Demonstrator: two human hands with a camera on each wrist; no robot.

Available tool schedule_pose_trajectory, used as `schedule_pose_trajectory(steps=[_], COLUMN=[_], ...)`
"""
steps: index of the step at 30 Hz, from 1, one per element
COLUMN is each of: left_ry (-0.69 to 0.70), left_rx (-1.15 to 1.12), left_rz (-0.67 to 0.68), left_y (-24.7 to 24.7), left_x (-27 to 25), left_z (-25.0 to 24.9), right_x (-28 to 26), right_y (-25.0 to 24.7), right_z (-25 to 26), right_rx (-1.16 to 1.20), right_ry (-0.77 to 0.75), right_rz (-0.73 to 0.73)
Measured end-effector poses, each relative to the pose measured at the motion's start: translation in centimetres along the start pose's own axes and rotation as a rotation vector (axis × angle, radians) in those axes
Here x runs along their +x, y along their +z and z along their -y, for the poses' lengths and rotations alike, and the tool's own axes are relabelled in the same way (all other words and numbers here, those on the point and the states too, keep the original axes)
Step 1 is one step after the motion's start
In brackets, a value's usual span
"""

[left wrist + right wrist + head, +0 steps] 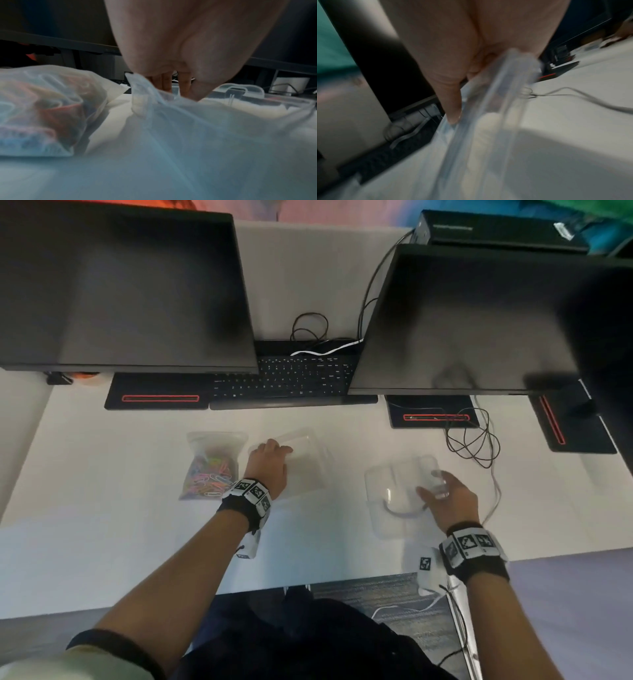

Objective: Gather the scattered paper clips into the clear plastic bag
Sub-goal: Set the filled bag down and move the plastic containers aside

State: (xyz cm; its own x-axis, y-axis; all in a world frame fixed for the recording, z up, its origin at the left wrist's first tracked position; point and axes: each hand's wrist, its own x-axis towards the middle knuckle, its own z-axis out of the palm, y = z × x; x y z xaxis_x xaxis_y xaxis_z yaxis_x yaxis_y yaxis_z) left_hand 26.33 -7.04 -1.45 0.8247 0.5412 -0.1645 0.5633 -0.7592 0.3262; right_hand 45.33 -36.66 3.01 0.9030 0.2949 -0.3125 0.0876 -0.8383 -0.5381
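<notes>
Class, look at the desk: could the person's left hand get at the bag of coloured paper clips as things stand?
Probably yes. The bag of paper clips lies on the desk just left of the left hand, with nothing between them. But that hand now holds a clear plastic container and would have to release it first.

Hands: 2. Left hand (270,463), right hand (445,498).
Wrist bands w/ markers: 2. L band (248,494), R band (472,546).
Clear plastic bag (212,463): 1, just left of L fingers.
Paper clips (209,474): multicoloured heap inside bag, too many to count.
Clear containers: 2. Left container (305,470), its far corner gripped by L fingers. Right container (394,491), held betw. R thumb & fingers.
Monitors: 2, beyond the fingers. Left monitor (120,289), right monitor (462,320).
Keyboard (291,378): 1, beyond L fingers.
Red-striped stand bases: 3. Left base (157,398), mid base (435,417), right base (568,433).
Black box (496,231): 1, far beyond R fingers.
Black cable coils: 2. Far coil (308,326), near coil (474,440) just beyond R fingers.
White cable (325,351): 1.
</notes>
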Motion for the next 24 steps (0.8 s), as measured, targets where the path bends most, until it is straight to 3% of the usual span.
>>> schedule_pose_trajectory(steps=[3,6,11,17,21,24], left_ry=[-0.047,-0.129,-0.224,-0.377,-0.466,-0.469], left_rx=[-0.137,-0.308,-0.468,-0.696,-0.737,-0.784], left_rz=[-0.161,-0.278,-0.228,-0.165,-0.107,-0.094], left_y=[-1.3,-2.6,-2.1,-1.0,-1.0,-0.9], left_x=[-0.9,-2.2,-4.9,-6.2,-6.3,-6.3], left_z=[0.6,2.3,4.4,4.7,3.8,3.6], right_x=[-0.3,-0.2,1.6,2.9,2.6,2.5], right_y=[-1.8,-0.9,6.5,12.2,13.4,13.0], right_z=[4.7,9.4,14.0,15.4,15.5,15.2], right_rx=[0.237,0.405,0.448,0.304,0.196,-0.047], right_ry=[-0.244,-0.358,-0.396,-0.363,-0.345,-0.487], right_rz=[-0.070,0.062,0.390,0.507,0.427,0.246])
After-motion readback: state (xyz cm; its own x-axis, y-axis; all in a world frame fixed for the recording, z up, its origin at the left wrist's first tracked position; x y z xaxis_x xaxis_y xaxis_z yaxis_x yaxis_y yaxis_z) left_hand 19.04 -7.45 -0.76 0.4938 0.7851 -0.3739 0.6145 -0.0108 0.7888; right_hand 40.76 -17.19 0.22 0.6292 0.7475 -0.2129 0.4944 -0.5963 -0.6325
